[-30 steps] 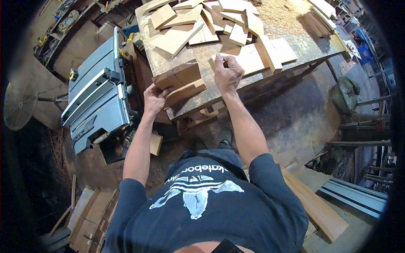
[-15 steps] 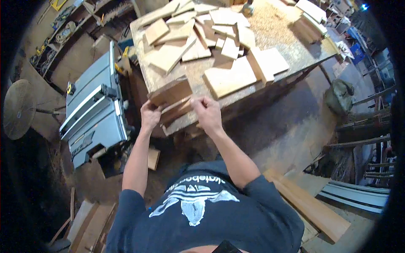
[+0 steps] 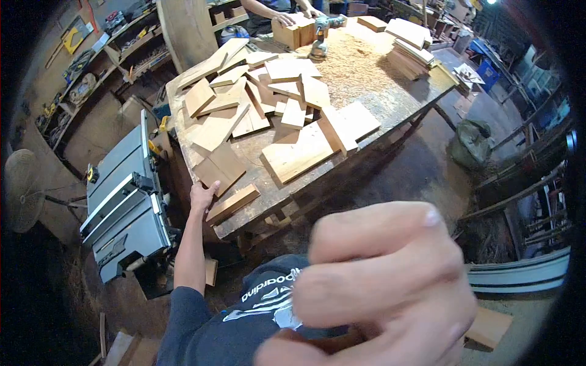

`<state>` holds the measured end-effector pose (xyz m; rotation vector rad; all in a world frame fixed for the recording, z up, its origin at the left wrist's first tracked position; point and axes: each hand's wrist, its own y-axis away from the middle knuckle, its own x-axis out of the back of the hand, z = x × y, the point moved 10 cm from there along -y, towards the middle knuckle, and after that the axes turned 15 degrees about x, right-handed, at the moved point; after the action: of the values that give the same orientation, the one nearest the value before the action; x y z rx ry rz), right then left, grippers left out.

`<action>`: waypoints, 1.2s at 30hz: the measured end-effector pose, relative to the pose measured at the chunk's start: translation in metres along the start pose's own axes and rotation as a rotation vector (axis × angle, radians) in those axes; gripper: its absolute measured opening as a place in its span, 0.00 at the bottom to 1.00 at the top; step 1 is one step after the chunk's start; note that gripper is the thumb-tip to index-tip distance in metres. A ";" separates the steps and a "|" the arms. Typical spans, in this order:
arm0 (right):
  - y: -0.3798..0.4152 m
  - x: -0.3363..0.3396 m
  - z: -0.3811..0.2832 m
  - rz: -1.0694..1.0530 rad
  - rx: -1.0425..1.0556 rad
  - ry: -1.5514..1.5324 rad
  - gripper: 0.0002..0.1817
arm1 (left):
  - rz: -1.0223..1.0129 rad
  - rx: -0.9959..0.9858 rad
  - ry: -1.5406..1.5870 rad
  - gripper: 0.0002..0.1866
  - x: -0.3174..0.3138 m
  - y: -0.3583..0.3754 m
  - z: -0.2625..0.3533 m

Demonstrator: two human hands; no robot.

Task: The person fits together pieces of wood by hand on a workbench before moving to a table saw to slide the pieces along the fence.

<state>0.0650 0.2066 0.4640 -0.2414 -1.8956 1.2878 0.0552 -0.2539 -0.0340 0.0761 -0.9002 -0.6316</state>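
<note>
My left hand [image 3: 203, 196] grips the corner of a flat wooden board [image 3: 221, 169] lying at the near left corner of the workbench [image 3: 274, 204]. Beside that board, a narrow wooden block [image 3: 234, 203] rests along the bench edge. Very close to the camera, my right hand [image 3: 384, 287] is raised with its fingers curled; whether anything is inside them is hidden. A large notched wooden piece [image 3: 299, 151] lies on the bench to the right of the board.
Loose wood pieces [image 3: 217, 122] cover the bench's left half. A drill [image 3: 320, 38] stands by sawdust [image 3: 357, 64]. Another person's hands [image 3: 284, 19] rest on wooden blocks [image 3: 295, 33] across the bench. A table saw [image 3: 125, 207] stands left, near a fan [image 3: 23, 190].
My right hand has left the boards and risen close to the camera. The board at my left hand now lies flat on the bench. The view has shifted, bringing the other person's hands into sight.
</note>
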 end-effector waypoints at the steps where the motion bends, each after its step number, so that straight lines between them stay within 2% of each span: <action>1: 0.010 0.010 0.002 0.019 -0.007 -0.013 0.04 | 0.032 -0.001 -0.065 0.33 0.004 0.009 0.007; 4: 0.031 0.026 0.022 0.046 0.011 -0.080 0.09 | 0.106 0.072 -0.124 0.35 0.017 0.037 0.028; 5: 0.050 0.037 0.037 0.223 -0.138 0.142 0.08 | 0.186 -0.027 -0.193 0.33 0.016 0.024 0.022; 6: 0.085 0.045 0.046 0.392 -0.308 0.368 0.07 | 0.227 -0.013 -0.276 0.30 0.017 0.029 0.026; 7: 0.129 0.043 0.073 0.168 -0.615 0.566 0.05 | 0.199 0.037 -0.297 0.28 0.016 0.032 0.024; 8: 0.155 0.052 0.100 0.370 -0.442 0.300 0.16 | 0.176 0.072 -0.317 0.27 0.018 0.035 0.026; 9: 0.196 0.054 0.132 0.245 -0.575 0.359 0.22 | 0.197 0.059 -0.298 0.27 0.022 0.043 0.027; 10: 0.244 0.056 0.161 0.250 -0.670 0.437 0.21 | 0.215 0.041 -0.280 0.27 0.024 0.055 0.032; 11: 0.298 0.055 0.188 0.273 -0.854 0.426 0.23 | 0.215 0.072 -0.218 0.28 0.029 0.080 0.045; 12: 0.348 0.055 0.206 0.253 -1.063 0.468 0.24 | 0.300 0.011 -0.227 0.29 0.029 0.074 0.026; 14: 0.411 0.051 0.230 0.099 -1.160 0.659 0.31 | 0.205 -0.030 -0.208 0.33 0.025 0.104 0.026; 15: 0.421 0.047 0.237 0.091 -1.162 0.645 0.31 | 0.207 -0.016 -0.212 0.33 0.021 0.109 0.020; 17: 0.437 0.040 0.244 -0.078 -1.189 0.916 0.38 | 0.116 -0.127 -0.304 0.37 0.008 0.128 0.010; 18: 0.454 0.034 0.258 -0.061 -1.246 0.819 0.40 | 0.094 -0.118 -0.279 0.38 0.005 0.138 0.009; 20: 0.455 0.022 0.279 -0.161 -1.289 0.747 0.40 | 0.164 -0.189 -0.212 0.31 0.006 0.145 0.006; 22: 0.462 0.019 0.292 -0.146 -1.338 0.729 0.39 | 0.225 -0.141 -0.283 0.25 0.005 0.151 0.001; 24: 0.472 0.022 0.301 -0.133 -1.294 0.797 0.38 | 0.232 -0.143 -0.183 0.22 0.004 0.165 0.007; 26: 0.480 0.022 0.310 -0.206 -1.461 0.725 0.36 | 0.265 -0.115 -0.225 0.21 -0.002 0.176 0.001; 29: 0.486 0.024 0.313 -0.220 -1.477 0.734 0.34 | 0.190 -0.032 0.018 0.19 -0.007 0.191 -0.007; 30: 0.493 0.027 0.315 -0.118 -1.451 0.688 0.33 | 0.197 -0.016 0.023 0.19 -0.012 0.195 -0.011; 32: 0.526 0.031 0.326 0.135 -1.404 0.513 0.30 | -0.009 0.230 0.574 0.20 -0.033 0.197 -0.040; 33: 0.527 0.031 0.326 0.195 -1.410 0.440 0.30 | -0.055 0.308 0.711 0.20 -0.041 0.206 -0.040; 34: 0.526 0.032 0.323 0.254 -1.418 0.368 0.29 | -0.044 0.312 0.710 0.20 -0.041 0.214 -0.035; 35: 0.532 0.029 0.323 0.351 -1.401 0.275 0.24 | -0.102 0.369 0.848 0.21 -0.047 0.222 -0.035; 36: 0.526 0.026 0.315 0.351 -1.395 0.268 0.24 | -0.162 0.420 0.988 0.22 -0.054 0.227 -0.035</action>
<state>-0.3177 0.2454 -0.0139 -1.3959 -2.2295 -0.1230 0.1661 -0.0460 -0.0217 0.7762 -0.0474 -0.4558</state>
